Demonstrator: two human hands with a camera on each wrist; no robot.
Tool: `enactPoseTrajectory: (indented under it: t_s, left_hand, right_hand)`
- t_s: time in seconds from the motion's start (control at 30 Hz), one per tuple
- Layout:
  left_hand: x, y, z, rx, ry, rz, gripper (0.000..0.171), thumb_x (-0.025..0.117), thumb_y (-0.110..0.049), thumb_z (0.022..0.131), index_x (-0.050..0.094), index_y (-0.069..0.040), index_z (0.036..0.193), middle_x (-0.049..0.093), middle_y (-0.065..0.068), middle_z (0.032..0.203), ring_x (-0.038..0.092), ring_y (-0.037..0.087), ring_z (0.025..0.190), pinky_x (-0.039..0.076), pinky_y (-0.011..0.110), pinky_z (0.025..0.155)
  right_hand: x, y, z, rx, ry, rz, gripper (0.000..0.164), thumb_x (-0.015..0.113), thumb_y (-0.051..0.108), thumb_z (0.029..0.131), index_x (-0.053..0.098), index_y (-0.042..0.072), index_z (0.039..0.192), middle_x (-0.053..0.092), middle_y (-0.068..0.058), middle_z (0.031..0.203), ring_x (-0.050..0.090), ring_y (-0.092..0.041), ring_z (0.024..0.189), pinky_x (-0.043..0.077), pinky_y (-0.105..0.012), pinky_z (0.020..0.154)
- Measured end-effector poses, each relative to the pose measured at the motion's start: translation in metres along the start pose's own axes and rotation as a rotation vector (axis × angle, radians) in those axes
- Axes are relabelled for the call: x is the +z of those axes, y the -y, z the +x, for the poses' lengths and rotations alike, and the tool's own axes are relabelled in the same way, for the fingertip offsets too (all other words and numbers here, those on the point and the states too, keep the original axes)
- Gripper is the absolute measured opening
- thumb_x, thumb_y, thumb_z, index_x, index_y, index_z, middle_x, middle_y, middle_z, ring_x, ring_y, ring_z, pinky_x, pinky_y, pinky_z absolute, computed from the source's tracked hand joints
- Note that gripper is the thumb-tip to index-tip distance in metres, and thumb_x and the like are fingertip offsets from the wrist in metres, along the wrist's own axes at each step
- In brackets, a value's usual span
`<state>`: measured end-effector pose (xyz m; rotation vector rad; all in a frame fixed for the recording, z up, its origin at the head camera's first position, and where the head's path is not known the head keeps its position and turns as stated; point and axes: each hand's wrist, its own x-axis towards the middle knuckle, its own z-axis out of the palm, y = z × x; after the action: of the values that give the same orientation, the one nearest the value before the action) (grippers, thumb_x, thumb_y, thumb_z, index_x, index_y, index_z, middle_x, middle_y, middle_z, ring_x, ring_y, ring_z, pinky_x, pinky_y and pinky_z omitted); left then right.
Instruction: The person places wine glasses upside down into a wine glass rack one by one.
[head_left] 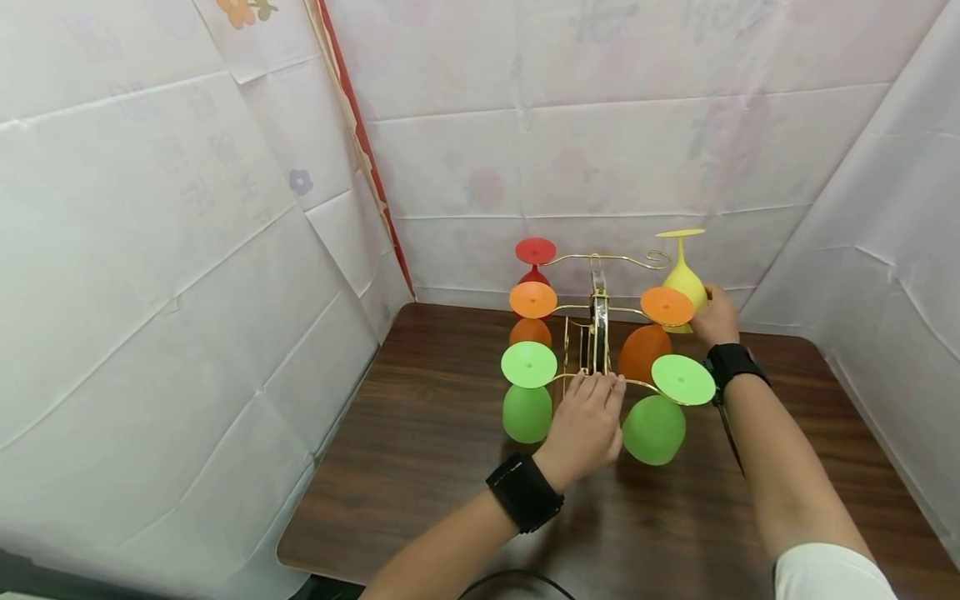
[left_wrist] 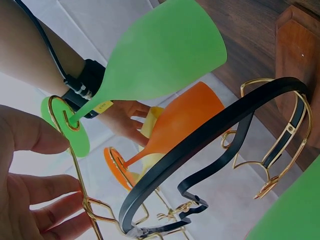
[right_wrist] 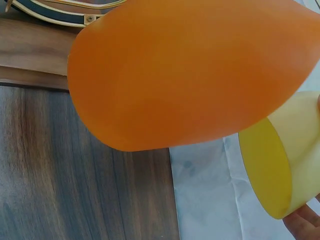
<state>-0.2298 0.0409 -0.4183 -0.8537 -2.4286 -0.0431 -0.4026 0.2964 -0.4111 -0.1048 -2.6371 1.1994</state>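
A gold wire wine glass rack (head_left: 600, 304) with a black curved frame (left_wrist: 200, 135) stands on the table, glasses hanging upside down from its arms. My left hand (head_left: 588, 421) is at its front arm, thumb and fingertips on either side of the gold wire (left_wrist: 75, 165). My right hand (head_left: 716, 318) grips the bowl of a yellow wine glass (head_left: 682, 282), tilted with its base up near the curled right end of the rear arm. In the right wrist view, fingers (right_wrist: 302, 222) hold the yellow bowl (right_wrist: 280, 160) near its rim, behind an orange glass (right_wrist: 190, 75).
Green glasses (head_left: 527, 414) hang from both ends of the front arm, orange ones (head_left: 645, 350) from the middle arm. A red glass (head_left: 536, 250) hangs rear left. White cloth (head_left: 637, 150) surrounds the brown table (head_left: 420, 433). A black cable (head_left: 517, 573) lies near the front edge.
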Motion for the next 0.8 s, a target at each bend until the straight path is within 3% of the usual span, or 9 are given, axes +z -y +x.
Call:
enactPoseTrajectory:
  t_s: [0.27, 0.57, 0.8]
  left_hand:
    - [0.0011, -0.0005, 0.0, -0.001, 0.018, 0.006, 0.051, 0.058, -0.028, 0.085, 0.054, -0.008, 0.132, 0.057, 0.004, 0.125, 0.051, 0.019, 0.115, 0.037, 0.037, 0.105]
    - [-0.0006, -0.0014, -0.0001, 0.008, 0.018, 0.022, 0.051, 0.057, -0.028, 0.086, 0.054, -0.008, 0.132, 0.057, 0.003, 0.124, 0.051, 0.018, 0.114, 0.038, 0.036, 0.104]
    - [-0.0027, -0.0012, -0.0008, 0.007, 0.022, 0.031, 0.051, 0.056, -0.028, 0.086, 0.053, -0.008, 0.132, 0.056, 0.003, 0.125, 0.05, 0.018, 0.114, 0.037, 0.036, 0.104]
  right_hand:
    - [0.0025, -0.0005, 0.0028, 0.013, 0.032, -0.008, 0.058, 0.052, 0.011, 0.092, 0.029, -0.014, 0.139, 0.037, -0.038, 0.134, 0.039, -0.052, 0.12, 0.037, -0.059, 0.097]
    - [0.0047, -0.0023, 0.0018, -0.043, 0.096, -0.018, 0.051, 0.049, 0.011, 0.094, 0.034, -0.018, 0.134, 0.04, -0.04, 0.13, 0.039, -0.053, 0.117, 0.037, -0.061, 0.095]
    - [0.0103, -0.0022, 0.0075, -0.162, 0.128, -0.049, 0.042, 0.047, 0.005, 0.094, 0.041, -0.021, 0.127, 0.046, -0.041, 0.118, 0.045, -0.053, 0.104, 0.04, -0.061, 0.089]
